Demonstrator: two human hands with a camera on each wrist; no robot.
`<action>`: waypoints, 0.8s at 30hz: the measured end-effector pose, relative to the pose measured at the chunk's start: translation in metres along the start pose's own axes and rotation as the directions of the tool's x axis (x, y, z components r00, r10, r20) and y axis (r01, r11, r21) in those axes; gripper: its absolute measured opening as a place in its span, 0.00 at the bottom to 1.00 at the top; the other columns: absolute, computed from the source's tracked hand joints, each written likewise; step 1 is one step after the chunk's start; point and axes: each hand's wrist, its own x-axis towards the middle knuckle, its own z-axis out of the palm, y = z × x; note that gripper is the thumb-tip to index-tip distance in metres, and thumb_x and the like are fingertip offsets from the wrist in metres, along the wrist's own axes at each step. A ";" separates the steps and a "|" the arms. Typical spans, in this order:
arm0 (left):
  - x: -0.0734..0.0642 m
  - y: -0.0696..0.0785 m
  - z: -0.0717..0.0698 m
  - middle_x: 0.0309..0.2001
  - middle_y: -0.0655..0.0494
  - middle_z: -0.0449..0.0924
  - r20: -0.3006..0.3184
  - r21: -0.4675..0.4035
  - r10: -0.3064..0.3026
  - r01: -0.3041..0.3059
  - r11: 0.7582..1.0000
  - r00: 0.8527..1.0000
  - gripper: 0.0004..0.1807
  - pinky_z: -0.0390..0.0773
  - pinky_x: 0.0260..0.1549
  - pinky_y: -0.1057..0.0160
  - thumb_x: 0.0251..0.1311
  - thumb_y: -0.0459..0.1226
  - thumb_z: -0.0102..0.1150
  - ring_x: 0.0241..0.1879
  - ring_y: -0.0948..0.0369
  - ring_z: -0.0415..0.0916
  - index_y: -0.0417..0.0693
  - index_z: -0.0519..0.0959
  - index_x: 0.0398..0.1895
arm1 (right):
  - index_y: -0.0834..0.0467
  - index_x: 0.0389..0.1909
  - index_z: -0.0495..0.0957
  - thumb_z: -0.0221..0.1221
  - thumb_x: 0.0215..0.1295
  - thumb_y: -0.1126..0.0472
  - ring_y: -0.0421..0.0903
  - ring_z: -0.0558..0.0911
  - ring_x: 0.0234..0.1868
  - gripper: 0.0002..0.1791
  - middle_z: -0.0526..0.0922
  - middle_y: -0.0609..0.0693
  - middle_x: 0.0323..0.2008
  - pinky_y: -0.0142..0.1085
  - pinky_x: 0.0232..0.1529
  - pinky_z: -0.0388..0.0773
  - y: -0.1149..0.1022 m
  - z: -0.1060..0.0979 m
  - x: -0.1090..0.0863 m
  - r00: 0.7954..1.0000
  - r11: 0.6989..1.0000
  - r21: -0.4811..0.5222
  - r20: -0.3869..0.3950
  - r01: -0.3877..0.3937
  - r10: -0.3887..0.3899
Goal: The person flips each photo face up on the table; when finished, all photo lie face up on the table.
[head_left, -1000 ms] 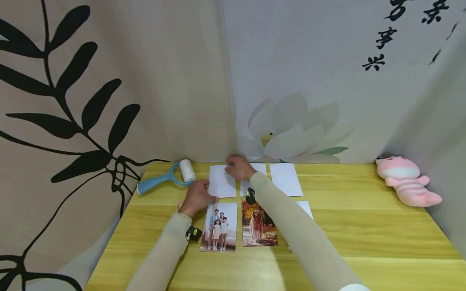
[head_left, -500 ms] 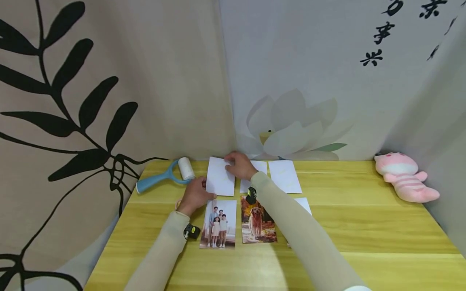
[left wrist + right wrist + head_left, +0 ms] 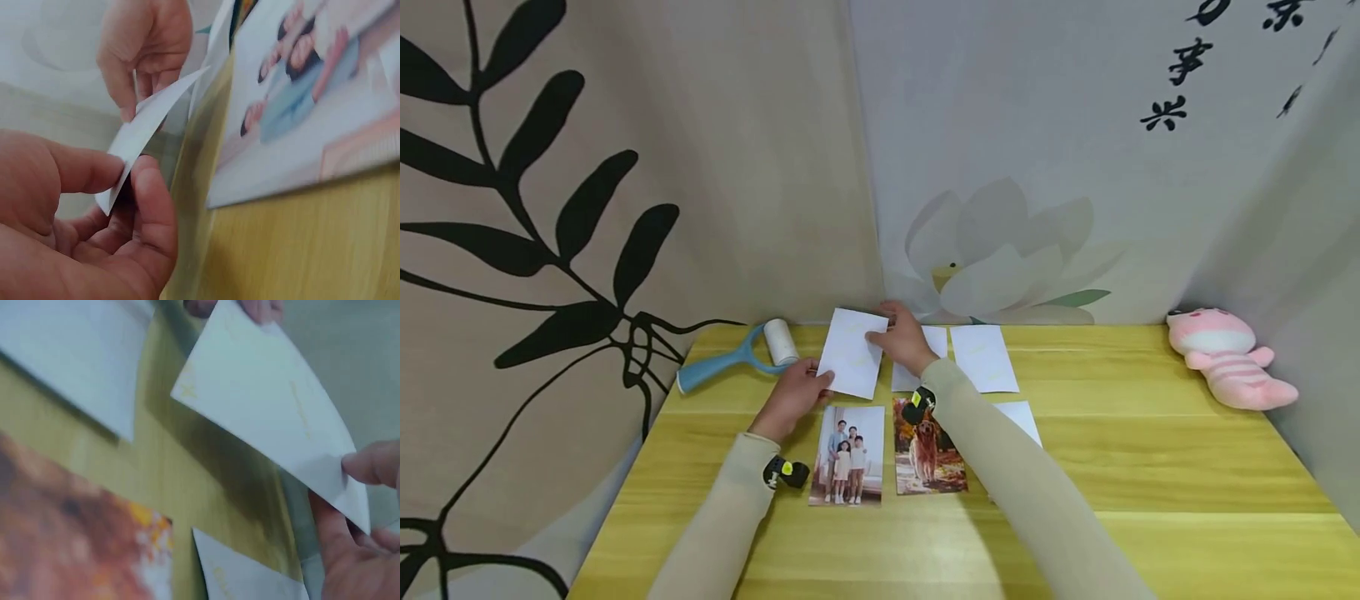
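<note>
Both hands hold a white-backed photo print (image 3: 852,354), lifted off the table and tilted. My left hand (image 3: 792,396) pinches its lower left corner between thumb and curled fingers, plain in the left wrist view. At the upper right corner my right hand (image 3: 906,340) pinches it with thumb and fingers, as the right wrist view shows. Faint yellow marks cross the white side; its other side is hidden. Below lie a family photo (image 3: 847,456) and a dog photo (image 3: 929,457), both picture up. My right forearm partly covers the dog photo.
Face-down white prints lie at the back, one partly behind my right hand and another (image 3: 985,358) to its right. A further white print (image 3: 1019,421) is partly under my right forearm. A blue-handled lint roller (image 3: 737,358) lies back left, a pink plush toy (image 3: 1231,358) far right.
The white-backed print has risen off the table and tilted, its top swinging right. My right hand has moved a little up and right with the corner; my left hand has shifted slightly left.
</note>
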 end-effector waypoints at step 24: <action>-0.020 0.012 0.033 0.51 0.41 0.80 0.020 -0.159 0.016 -0.013 0.987 1.000 0.29 0.88 0.41 0.65 0.76 0.37 0.60 0.40 0.57 0.88 0.33 0.68 0.73 | 0.61 0.53 0.75 0.64 0.75 0.59 0.45 0.84 0.28 0.13 0.81 0.50 0.34 0.39 0.32 0.88 -0.002 -0.032 -0.077 0.989 0.910 0.394 0.108 -0.131 0.096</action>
